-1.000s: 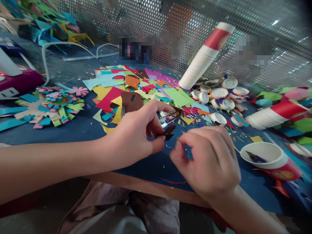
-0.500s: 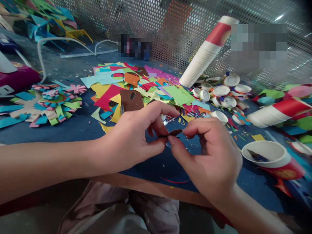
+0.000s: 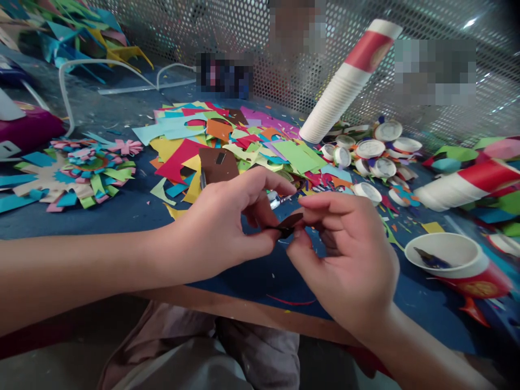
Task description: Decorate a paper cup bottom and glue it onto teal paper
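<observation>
Between my two hands is a small piece of dark brown paper, held above the blue tabletop near its front edge. My left hand pinches its left end between thumb and fingers. At the right end, the thumb and index finger of my right hand close on the paper. The piece looks bent or folded, with part of it hidden by the fingertips. Just behind my left hand lies a larger brown paper sheet with a dark rectangle on it.
A heap of coloured paper scraps covers the middle of the table. A tall leaning stack of paper cups stands behind cut cup bases. On the right is a red-and-white cup; at left, a fringed paper flower.
My right thumb and index finger have shifted along the brown paper and spread slightly apart. More of the piece shows between my hands now. My left hand has hardly moved.
</observation>
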Demonstrator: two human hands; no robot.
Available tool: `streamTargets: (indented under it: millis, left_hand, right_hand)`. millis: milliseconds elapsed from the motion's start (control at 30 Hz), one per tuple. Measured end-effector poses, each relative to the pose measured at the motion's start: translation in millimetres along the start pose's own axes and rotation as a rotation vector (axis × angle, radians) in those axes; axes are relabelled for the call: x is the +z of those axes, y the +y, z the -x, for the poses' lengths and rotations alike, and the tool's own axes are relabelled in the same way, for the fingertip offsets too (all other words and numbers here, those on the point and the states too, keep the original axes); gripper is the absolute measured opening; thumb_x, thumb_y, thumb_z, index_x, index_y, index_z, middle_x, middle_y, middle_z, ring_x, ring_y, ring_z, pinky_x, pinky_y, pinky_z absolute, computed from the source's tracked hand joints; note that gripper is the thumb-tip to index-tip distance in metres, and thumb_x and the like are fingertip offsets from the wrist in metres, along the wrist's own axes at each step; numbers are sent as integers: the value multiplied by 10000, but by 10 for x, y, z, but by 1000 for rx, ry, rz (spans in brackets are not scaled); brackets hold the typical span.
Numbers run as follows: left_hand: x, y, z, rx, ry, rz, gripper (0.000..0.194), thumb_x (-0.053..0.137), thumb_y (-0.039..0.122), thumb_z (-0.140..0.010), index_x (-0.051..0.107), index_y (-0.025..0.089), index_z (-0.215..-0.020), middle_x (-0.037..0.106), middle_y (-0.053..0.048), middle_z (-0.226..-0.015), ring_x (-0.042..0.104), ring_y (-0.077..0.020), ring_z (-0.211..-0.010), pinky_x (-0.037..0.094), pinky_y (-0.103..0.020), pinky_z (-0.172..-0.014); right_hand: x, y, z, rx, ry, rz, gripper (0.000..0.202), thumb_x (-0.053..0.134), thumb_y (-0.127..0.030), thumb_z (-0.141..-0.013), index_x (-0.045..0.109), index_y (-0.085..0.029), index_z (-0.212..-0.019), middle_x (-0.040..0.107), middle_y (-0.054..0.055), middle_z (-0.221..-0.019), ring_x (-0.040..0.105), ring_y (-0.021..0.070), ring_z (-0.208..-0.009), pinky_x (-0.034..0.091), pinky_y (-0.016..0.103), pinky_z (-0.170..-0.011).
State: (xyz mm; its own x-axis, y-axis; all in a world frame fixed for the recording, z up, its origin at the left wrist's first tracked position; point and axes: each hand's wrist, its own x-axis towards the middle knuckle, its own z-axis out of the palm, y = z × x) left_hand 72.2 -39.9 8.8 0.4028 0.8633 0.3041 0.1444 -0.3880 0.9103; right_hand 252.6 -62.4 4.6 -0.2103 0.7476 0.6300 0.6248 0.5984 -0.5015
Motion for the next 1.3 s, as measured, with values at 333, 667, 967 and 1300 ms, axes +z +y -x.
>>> streamTargets:
  millis: [333, 667, 967, 1300]
  left_hand:
    - [-13, 7, 13, -19, -8, 30, 428, 649, 89, -737, 544, 185, -1141, 598, 85, -703, 622, -100, -673, 499, -231, -653]
    - [-31, 29, -17, -108, -28, 135, 424, 666, 97, -722, 542, 207, -1112, 564, 92, -673, 589, -94, -642, 481, -206, -587]
    - [-36, 58, -18, -161, -36, 150, 421, 660, 127, -702, 549, 228, -1096, 563, 75, -660, 589, -113, -618, 473, -225, -557]
    - [-4, 36, 12, -111, -61, 37, 441, 634, 101, -715, 549, 203, -1135, 601, 86, -676, 597, -100, -631, 471, -223, -592]
  right_hand:
    - [3, 30, 1, -24, -52, -128, 377, 665, -163, -842, 548, -291, -1177, 701, -16, -929, 698, 153, -811, 577, 302, -789]
    - [-32, 43, 45, 14, -122, -175, 523, 559, -91, -864, 474, -315, -1329, 710, 18, -1078, 709, 191, -901, 584, 335, -781]
    - [-92, 1, -1, 18, -114, -191, 520, 628, -139, -859, 477, -286, -1334, 707, -3, -913, 688, 177, -813, 579, 387, -833]
    - [-33, 6, -5, 38, -130, -197, 549, 655, -101, -828, 494, -296, -1315, 690, -34, -889, 694, 142, -816, 573, 311, -805]
